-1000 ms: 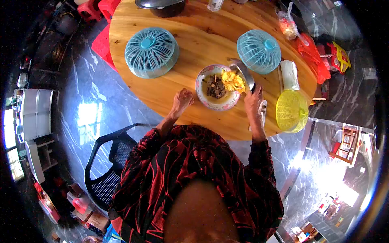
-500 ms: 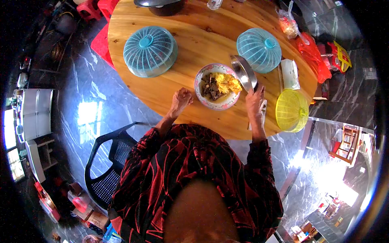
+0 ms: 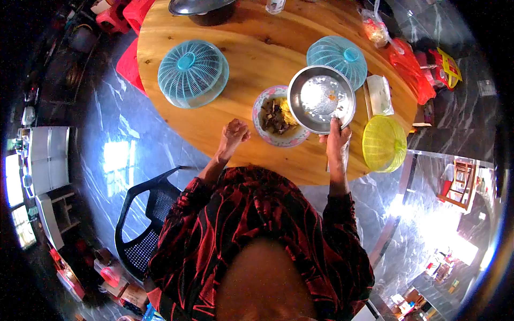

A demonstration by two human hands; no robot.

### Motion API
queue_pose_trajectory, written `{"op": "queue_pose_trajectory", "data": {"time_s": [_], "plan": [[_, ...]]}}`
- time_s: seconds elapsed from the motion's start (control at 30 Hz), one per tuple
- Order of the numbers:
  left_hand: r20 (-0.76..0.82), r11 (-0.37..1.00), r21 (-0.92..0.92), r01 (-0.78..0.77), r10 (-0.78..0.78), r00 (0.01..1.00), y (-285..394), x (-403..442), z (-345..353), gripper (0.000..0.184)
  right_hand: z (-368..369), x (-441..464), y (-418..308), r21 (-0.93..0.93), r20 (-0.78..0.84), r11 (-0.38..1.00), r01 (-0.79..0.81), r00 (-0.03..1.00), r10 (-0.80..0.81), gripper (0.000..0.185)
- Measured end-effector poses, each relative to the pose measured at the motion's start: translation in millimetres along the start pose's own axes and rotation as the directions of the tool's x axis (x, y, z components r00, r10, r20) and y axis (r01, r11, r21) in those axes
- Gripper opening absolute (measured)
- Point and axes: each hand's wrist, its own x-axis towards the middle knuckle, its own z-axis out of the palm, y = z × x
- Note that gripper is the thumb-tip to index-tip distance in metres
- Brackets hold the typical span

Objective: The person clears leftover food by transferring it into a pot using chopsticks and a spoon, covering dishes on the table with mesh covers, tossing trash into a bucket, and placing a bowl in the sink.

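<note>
My right hand (image 3: 337, 137) grips the lower rim of a shiny metal bowl (image 3: 347, 111), its hollow inside turned up toward me. A small orange bit of food clings inside it. The metal bowl hides the right part of a patterned bowl (image 3: 262, 135) on the table, which holds dark pieces of food (image 3: 274, 119) and yellow food (image 3: 287, 111) that looks like egg. To the left of the patterned bowl, my left hand (image 3: 234, 132) is curled into a loose fist at the table's near side, with nothing visible in it.
Blue mesh food covers (image 3: 193, 75) (image 3: 337, 56) stand left and right on the wooden table (image 3: 251, 59); a yellow one (image 3: 384, 144) is at the right edge. A lidded dark pot (image 3: 211, 13) sits at the back, red bags (image 3: 409, 69) at right. A black chair (image 3: 123, 224) stands left.
My right hand has tilted the metal bowl from edge-on to facing me, and it now covers part of the yellow food. My left hand stays curled in about the same place.
</note>
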Motion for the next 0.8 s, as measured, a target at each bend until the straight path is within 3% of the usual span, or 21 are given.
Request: {"op": "queue_pose_trajectory", "data": {"time_s": [0.03, 0.13, 0.23, 0.27, 0.3, 0.37, 0.43, 0.5, 0.57, 0.6, 0.63, 0.67, 0.7, 0.8], "plan": [[0.002, 1.000, 0.002, 0.000, 0.000, 1.000, 8.1, -1.3, 3.5, 0.015, 0.5, -1.8, -2.3, 0.002, -0.002, 1.000, 0.000, 1.000, 0.000, 0.024], [0.068, 0.998, -0.051, 0.022, -0.019, 0.998, 39.8, -4.7, 22.1, 0.026, 1.0, -9.8, -5.5, 0.231, 0.171, 0.970, -0.074, 0.985, 0.035, 0.027], [0.174, 0.994, -0.083, 0.073, -0.058, 0.983, 74.3, -5.5, 44.6, 0.035, 7.6, -23.0, -28.6, 0.226, 0.234, 0.954, -0.197, 0.962, 0.143, 0.030], [0.257, 0.971, -0.222, 0.089, -0.030, 0.966, 80.0, -5.2, 52.0, 0.038, 9.3, -27.0, -30.4, 0.263, 0.268, 0.905, -0.335, 0.926, 0.265, 0.035], [0.340, 0.928, -0.354, 0.118, 0.010, 0.940, 82.4, -3.6, 57.8, 0.042, 11.5, -30.9, -29.5, 0.269, 0.257, 0.905, -0.331, 0.930, 0.263, 0.035], [0.347, 0.913, -0.389, 0.126, 0.019, 0.938, 78.7, -1.0, 64.6, 0.044, 9.8, -38.4, -25.4, 0.254, 0.317, 0.885, -0.391, 0.898, 0.306, 0.036], [0.370, 0.894, -0.422, 0.149, 0.020, 0.929, 70.5, 0.4, 68.9, 0.045, 0.3, -45.8, -14.7, 0.175, 0.433, 0.898, -0.404, 0.850, 0.299, 0.033], [0.232, 0.905, -0.374, 0.202, -0.119, 0.965, 62.9, -0.2, 65.2, 0.047, -11.8, -47.1, -32.6, 0.140, 0.434, 0.914, -0.381, 0.853, 0.289, 0.032], [0.222, 0.887, -0.418, 0.194, -0.107, 0.969, 81.3, -17.9, 68.8, 0.045, -39.4, -33.7, -20.7, 0.004, 0.528, 0.980, -0.197, 0.833, 0.165, 0.035], [0.184, 0.866, -0.469, 0.172, -0.095, 0.978, 88.6, -24.9, 66.2, 0.043, -67.4, -5.0, 14.2, -0.194, 0.302, 0.978, -0.075, 0.944, 0.132, 0.035], [0.191, 0.868, -0.464, 0.177, -0.097, 0.977, 81.3, -26.3, 53.7, 0.043, -92.6, 12.5, 13.9, -0.439, 0.060, 0.889, 0.129, 0.992, -0.114, 0.040], [0.167, 0.837, -0.515, 0.185, -0.114, 0.979, 66.8, -26.9, 33.9, 0.043, -122.7, 31.1, 14.7, -0.686, -0.108, 0.692, 0.223, 0.910, -0.400, 0.046], [0.142, 0.803, -0.564, 0.191, -0.134, 0.981, 58.7, -29.9, 16.3, 0.042, -179.0, 77.2, 48.3, -0.956, -0.069, 0.256, 0.145, 0.736, -0.673, 0.054], [0.142, 0.757, -0.631, 0.171, -0.104, 0.984, 59.7, -45.3, -18.0, 0.042, -245.7, 98.9, 19.8, -0.946, -0.323, 0.135, -0.293, 0.841, -0.435, 0.057]]}}
